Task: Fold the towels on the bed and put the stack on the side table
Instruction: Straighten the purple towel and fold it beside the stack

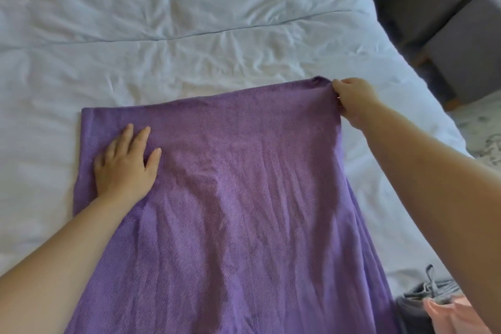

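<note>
A purple towel [238,198] lies spread on the white bed [162,35], running from the middle of the view down past the bottom edge. My left hand [126,164] presses flat on the towel near its far left corner, fingers straight. At the far right corner my right hand [352,102] pinches the towel's edge, and that corner is bunched and slightly raised.
Grey and pink cloth [433,304] lies at the bed's near right edge, partly behind my right arm. A grey upholstered seat [444,35] stands on the floor beyond the bed's right side. Wrinkled white bedding fills the far half.
</note>
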### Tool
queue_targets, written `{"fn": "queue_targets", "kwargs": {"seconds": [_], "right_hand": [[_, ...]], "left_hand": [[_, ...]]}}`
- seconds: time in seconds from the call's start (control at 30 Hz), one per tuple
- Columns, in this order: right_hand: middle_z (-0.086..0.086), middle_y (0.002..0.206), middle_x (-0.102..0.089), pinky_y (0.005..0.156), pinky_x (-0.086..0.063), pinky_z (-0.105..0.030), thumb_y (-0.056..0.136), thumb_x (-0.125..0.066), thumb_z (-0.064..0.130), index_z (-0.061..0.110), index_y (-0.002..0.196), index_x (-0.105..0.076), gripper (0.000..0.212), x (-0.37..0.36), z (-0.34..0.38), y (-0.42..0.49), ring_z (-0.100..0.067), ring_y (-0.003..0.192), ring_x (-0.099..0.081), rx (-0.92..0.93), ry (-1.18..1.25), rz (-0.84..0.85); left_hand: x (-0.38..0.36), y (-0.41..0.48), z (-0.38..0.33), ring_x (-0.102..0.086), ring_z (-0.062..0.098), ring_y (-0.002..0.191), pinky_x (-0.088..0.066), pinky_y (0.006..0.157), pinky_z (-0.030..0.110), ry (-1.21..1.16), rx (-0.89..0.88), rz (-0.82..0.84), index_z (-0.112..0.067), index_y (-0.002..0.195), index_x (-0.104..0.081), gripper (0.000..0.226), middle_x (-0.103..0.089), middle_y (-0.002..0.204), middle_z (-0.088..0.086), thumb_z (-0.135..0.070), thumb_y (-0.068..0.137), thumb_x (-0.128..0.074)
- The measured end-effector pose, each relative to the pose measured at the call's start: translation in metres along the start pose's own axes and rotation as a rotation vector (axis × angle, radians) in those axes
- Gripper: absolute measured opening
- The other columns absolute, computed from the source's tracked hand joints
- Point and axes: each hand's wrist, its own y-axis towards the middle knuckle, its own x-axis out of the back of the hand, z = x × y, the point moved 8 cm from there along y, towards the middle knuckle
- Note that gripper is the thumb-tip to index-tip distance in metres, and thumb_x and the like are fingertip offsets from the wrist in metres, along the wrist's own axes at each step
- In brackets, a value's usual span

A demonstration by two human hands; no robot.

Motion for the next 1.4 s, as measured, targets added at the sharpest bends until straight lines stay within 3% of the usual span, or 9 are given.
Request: {"fn": "queue_targets", "kwargs": {"seconds": [0.1, 0.2, 0.3, 0.47, 0.73, 0.83, 1.0, 1.1, 1.4], "right_hand": [[-0.007, 0.077, -0.046, 0.06, -0.035, -0.029, 0.091, -0.059, 0.031, 0.017, 0.088, -0.058, 0.015, -0.015, 0.011, 0.002, -0.019, 0.069, -0.043, 0.093, -0.143, 0.026], [-0.004, 0.103, -0.06, 0.073, -0.044, -0.026, 0.092, -0.059, 0.022, 0.014, 0.121, -0.058, 0.03, -0.022, 0.027, 0.006, -0.022, 0.09, -0.056, 0.247, -0.326, -0.009], [-0.013, 0.106, -0.066, 0.078, -0.043, -0.029, 0.091, -0.055, 0.012, 0.008, 0.111, -0.068, 0.024, -0.028, 0.034, 0.011, -0.029, 0.098, -0.059, 0.309, -0.538, -0.05], [-0.014, 0.074, -0.056, 0.066, -0.043, -0.033, 0.086, -0.064, 0.026, -0.007, 0.09, -0.069, 0.033, -0.034, 0.022, 0.017, -0.024, 0.07, -0.048, 0.165, -0.572, -0.022], [-0.002, 0.069, -0.05, 0.068, -0.042, -0.036, 0.084, -0.06, 0.022, 0.017, 0.068, -0.055, 0.017, -0.028, 0.019, 0.023, -0.023, 0.08, -0.052, -0.063, 0.045, -0.101], [0.001, 0.072, -0.051, 0.068, -0.047, -0.033, 0.085, -0.062, 0.028, 0.018, 0.074, -0.054, 0.017, -0.029, 0.015, 0.022, -0.017, 0.072, -0.055, -0.17, 0.22, -0.058], [-0.005, 0.077, -0.056, 0.069, -0.049, -0.036, 0.096, -0.055, 0.025, 0.003, 0.089, -0.06, 0.024, -0.035, 0.023, 0.023, -0.017, 0.068, -0.055, -0.064, 0.128, 0.097], [-0.011, 0.089, -0.052, 0.065, -0.038, -0.032, 0.096, -0.053, 0.031, 0.001, 0.104, -0.058, 0.032, -0.032, 0.043, 0.025, -0.022, 0.079, -0.048, 0.192, -0.255, -0.027], [-0.02, 0.105, -0.058, 0.079, -0.037, -0.031, 0.094, -0.055, 0.017, 0.005, 0.112, -0.054, 0.022, -0.06, 0.044, 0.026, -0.03, 0.093, -0.053, 0.411, -0.478, -0.097]], "left_hand": [[0.03, 0.024, 0.006, -0.037, 0.047, 0.128, -0.034, 0.102, 0.058, -0.043, 0.005, -0.145, -0.013, 0.141, -0.041, 0.05, -0.034, 0.152, 0.009, -0.022, 0.093, -0.053], [0.044, 0.057, 0.023, -0.036, 0.045, 0.123, -0.036, 0.098, 0.053, 0.005, 0.057, -0.142, -0.016, 0.14, -0.041, 0.046, -0.032, 0.153, 0.002, -0.012, 0.094, -0.048], [0.043, 0.08, 0.04, -0.039, 0.041, 0.12, -0.037, 0.096, 0.047, 0.089, 0.127, -0.028, -0.021, 0.134, -0.048, 0.037, -0.043, 0.145, 0.008, -0.016, 0.098, -0.042], [0.052, 0.092, 0.056, -0.053, 0.042, 0.106, -0.043, 0.084, 0.045, -0.069, 0.076, -0.074, -0.016, 0.108, -0.064, 0.018, -0.054, 0.118, 0.016, -0.023, 0.094, -0.056], [0.075, 0.087, 0.084, -0.055, -0.001, 0.055, -0.04, 0.058, 0.004, -0.701, 0.073, -0.237, -0.013, 0.097, -0.07, 0.011, -0.063, 0.082, -0.003, -0.015, 0.092, -0.06], [0.069, 0.09, 0.092, -0.05, -0.003, 0.043, -0.041, 0.05, 0.009, -0.873, 0.128, -0.103, -0.024, 0.084, -0.058, 0.019, -0.057, 0.067, -0.008, -0.014, 0.098, -0.051], [0.056, 0.095, 0.103, -0.052, 0.025, 0.082, -0.038, 0.077, 0.034, -0.46, 0.031, 0.147, -0.016, 0.097, -0.051, 0.014, -0.056, 0.093, 0.007, -0.024, 0.101, -0.041], [0.065, 0.103, 0.112, -0.055, 0.031, 0.093, -0.039, 0.08, 0.038, -0.3, -0.024, 0.092, -0.019, 0.096, -0.049, 0.014, -0.06, 0.101, 0.01, -0.028, 0.1, -0.039], [0.052, 0.104, 0.107, -0.049, 0.044, 0.103, -0.042, 0.09, 0.049, -0.026, 0.085, -0.065, -0.009, 0.105, -0.06, 0.019, -0.047, 0.116, 0.024, -0.02, 0.096, -0.048]]}}
